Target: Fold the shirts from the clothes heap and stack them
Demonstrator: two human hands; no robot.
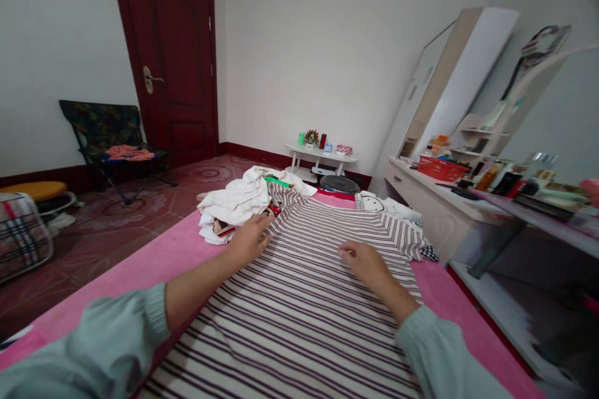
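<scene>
1. Fingers: left hand [253, 239] loosely open; right hand [369, 263] curled, its hold I cannot tell
2. Shirt [299, 312] lies spread on pink cover [152, 269], under both hands
3. Any smoothing is better light and even

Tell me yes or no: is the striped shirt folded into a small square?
No, the striped shirt lies spread out over the pink cover.

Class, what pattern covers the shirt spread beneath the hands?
The shirt has dark stripes on an off-white ground, best seen in the head view.
</scene>
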